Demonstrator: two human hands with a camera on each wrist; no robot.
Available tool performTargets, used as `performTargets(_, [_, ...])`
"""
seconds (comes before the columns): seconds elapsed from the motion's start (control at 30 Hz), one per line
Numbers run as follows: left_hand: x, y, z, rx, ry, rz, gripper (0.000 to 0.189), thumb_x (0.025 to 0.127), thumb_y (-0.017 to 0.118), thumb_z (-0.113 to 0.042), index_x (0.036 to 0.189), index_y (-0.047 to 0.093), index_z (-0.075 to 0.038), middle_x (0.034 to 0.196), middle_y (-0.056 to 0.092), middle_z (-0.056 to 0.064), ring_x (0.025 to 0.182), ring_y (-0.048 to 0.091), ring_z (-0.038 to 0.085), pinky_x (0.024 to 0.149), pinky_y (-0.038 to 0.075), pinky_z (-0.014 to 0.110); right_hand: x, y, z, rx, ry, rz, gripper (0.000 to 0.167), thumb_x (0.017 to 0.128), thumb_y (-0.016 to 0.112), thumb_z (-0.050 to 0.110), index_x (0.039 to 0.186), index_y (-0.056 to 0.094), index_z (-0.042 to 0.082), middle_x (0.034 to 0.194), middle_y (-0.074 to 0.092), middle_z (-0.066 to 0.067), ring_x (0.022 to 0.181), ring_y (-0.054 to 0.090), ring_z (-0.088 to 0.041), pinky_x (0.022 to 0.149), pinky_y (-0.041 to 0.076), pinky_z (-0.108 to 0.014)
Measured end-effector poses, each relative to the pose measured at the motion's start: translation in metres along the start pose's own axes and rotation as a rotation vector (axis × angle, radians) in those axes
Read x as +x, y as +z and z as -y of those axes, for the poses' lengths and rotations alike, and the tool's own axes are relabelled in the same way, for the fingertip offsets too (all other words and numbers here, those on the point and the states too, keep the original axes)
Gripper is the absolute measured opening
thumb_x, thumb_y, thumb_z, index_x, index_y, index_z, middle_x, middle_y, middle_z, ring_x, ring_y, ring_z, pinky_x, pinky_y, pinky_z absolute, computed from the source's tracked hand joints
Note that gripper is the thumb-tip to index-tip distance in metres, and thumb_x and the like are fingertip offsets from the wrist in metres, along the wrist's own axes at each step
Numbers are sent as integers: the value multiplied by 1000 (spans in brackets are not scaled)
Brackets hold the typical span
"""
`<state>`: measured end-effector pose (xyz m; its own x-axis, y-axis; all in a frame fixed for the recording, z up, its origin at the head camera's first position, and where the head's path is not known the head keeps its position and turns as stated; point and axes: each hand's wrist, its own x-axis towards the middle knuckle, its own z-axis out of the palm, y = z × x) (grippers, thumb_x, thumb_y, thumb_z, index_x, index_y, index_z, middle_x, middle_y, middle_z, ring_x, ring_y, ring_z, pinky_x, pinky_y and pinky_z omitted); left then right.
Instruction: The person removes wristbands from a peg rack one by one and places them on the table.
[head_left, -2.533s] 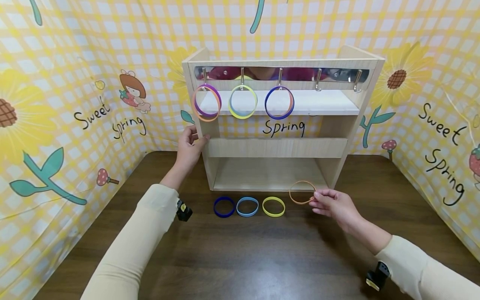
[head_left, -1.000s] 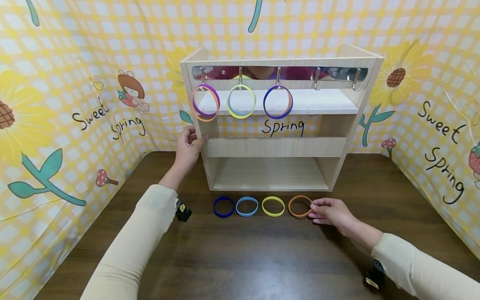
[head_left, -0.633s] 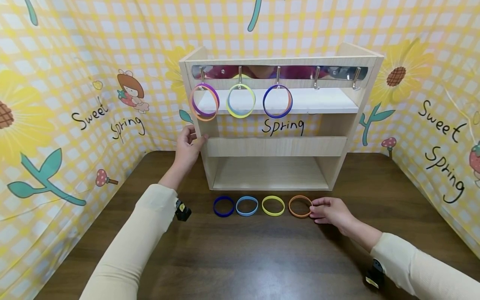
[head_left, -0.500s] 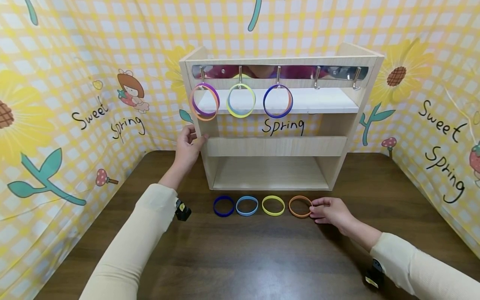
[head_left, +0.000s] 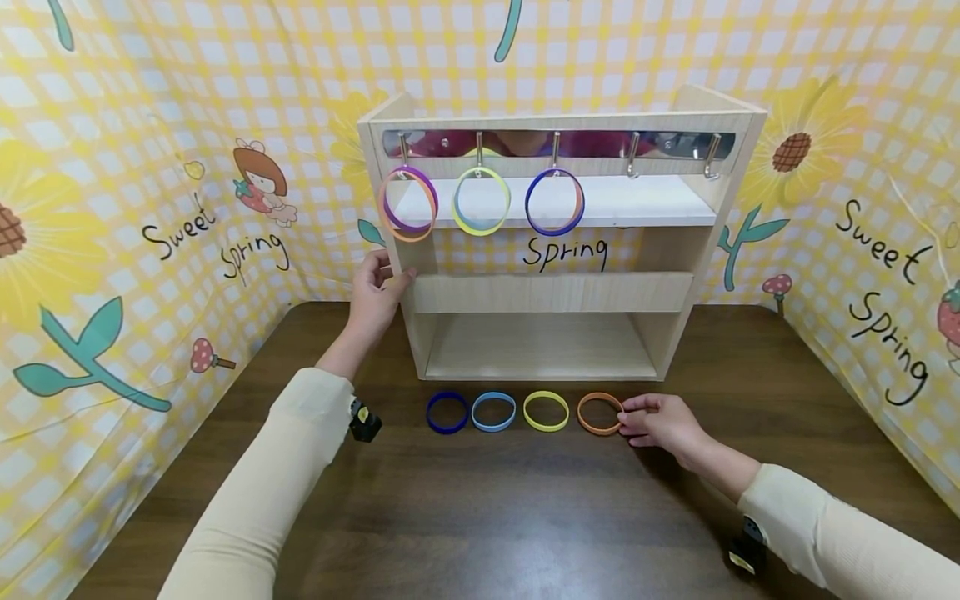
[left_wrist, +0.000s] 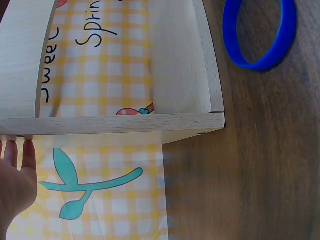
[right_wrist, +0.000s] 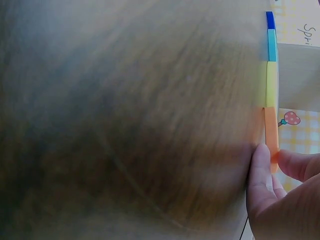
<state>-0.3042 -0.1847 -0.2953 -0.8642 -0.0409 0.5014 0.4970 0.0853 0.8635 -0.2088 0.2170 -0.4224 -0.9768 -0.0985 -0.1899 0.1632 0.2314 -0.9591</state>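
Observation:
My right hand (head_left: 663, 427) pinches the right side of an orange silicone wristband (head_left: 581, 419), which lies flat on the table. In the right wrist view, thumb and finger sit on either side of the orange wristband (right_wrist: 270, 127). Left of it, in a row, lie a yellow wristband (head_left: 547, 428), a light blue wristband (head_left: 494, 428) and a dark blue wristband (head_left: 448, 431). My left hand (head_left: 372, 296) holds the left side panel of a wooden shelf (head_left: 555, 293), thumb at its front edge. The left wrist view shows fingertips (left_wrist: 29, 150) against the panel's outer face.
Metal hooks line the shelf's top rail (head_left: 607, 145). From three hang pairs of bands: a purple and orange pair (head_left: 392, 225), a yellow and light blue pair (head_left: 481, 232), a dark blue and orange pair (head_left: 531, 218). The two right hooks (head_left: 633, 157) are bare. Checked cloth (head_left: 225, 83) surrounds the table.
The orange wristband, earlier tilted up off the table in my right hand, has come down flat at the row's right end. My left hand stays on the shelf.

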Motion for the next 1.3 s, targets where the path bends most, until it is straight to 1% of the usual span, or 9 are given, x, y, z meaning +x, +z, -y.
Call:
performTargets(0.07, [0, 0, 0, 0, 0, -1, 39, 89, 61, 3, 122, 46, 17, 120, 51, 28, 96, 56, 14, 75, 49, 23, 0, 0, 1, -3, -1, 0, 34, 92, 63, 2, 118, 52, -18, 93, 68, -14, 83, 68, -22, 70, 57, -36])
performTargets(0.13, [0, -1, 0, 0, -1, -6, 38, 89, 61, 4, 122, 47, 16, 119, 52, 27, 96, 56, 14, 75, 49, 23, 0, 0, 1, -3, -3, -2, 34, 92, 63, 1, 117, 52, -18, 92, 68, -14, 83, 68, -22, 70, 57, -36])
performTargets(0.3, [-1, -1, 0, -4, 1, -20, 31, 88, 61, 4, 117, 51, 11, 105, 57, 2, 95, 57, 13, 75, 50, 23, -1, 0, 1, -12, -16, 15, 34, 92, 62, 2, 117, 52, -18, 91, 69, -13, 83, 68, -22, 71, 57, -36])
performTargets(0.4, [-2, -1, 1, -9, 8, -19, 30, 88, 61, 4, 116, 51, 10, 102, 56, -4, 95, 57, 14, 75, 50, 23, -2, -1, 2, -14, -17, 12, 34, 92, 62, 3, 117, 53, -17, 91, 69, -13, 83, 68, -22, 71, 57, -36])
performTargets(0.57, [-3, -1, 0, -6, 8, -17, 32, 88, 61, 4, 117, 50, 12, 104, 56, -1, 95, 57, 14, 75, 50, 23, -3, -2, 8, -29, -48, 6, 34, 93, 61, 3, 119, 51, -18, 97, 68, -19, 85, 68, -25, 72, 57, -37])
performTargets(0.77, [-2, -2, -1, 7, 11, -3, 37, 89, 60, 4, 122, 47, 16, 118, 53, 25, 96, 55, 14, 76, 49, 23, -4, -3, 24, -2, -102, -14, 39, 94, 62, 4, 122, 48, -19, 106, 64, -25, 92, 68, -29, 75, 57, -37])
performTargets(0.83, [-2, -1, -1, 7, 12, -1, 38, 89, 60, 4, 122, 47, 16, 116, 54, 23, 96, 55, 14, 76, 49, 23, -5, -3, 32, 2, -126, -22, 40, 94, 63, 6, 123, 49, -18, 104, 64, -21, 92, 68, -28, 75, 57, -36])
performTargets(0.97, [-2, -1, -1, 2, 12, -8, 37, 89, 61, 3, 121, 48, 15, 107, 55, 4, 97, 56, 15, 76, 49, 24, -5, -2, 46, 6, -197, -34, 39, 94, 64, 7, 123, 51, -15, 99, 66, -15, 90, 68, -24, 75, 57, -34])
performTargets(1.3, [-1, 0, 0, 4, 10, -7, 38, 88, 62, 2, 122, 49, 14, 108, 55, 6, 95, 56, 14, 76, 49, 24, -2, 6, 83, 115, -356, -57, 35, 95, 64, 10, 121, 53, -10, 95, 66, -3, 89, 69, -17, 76, 56, -33])
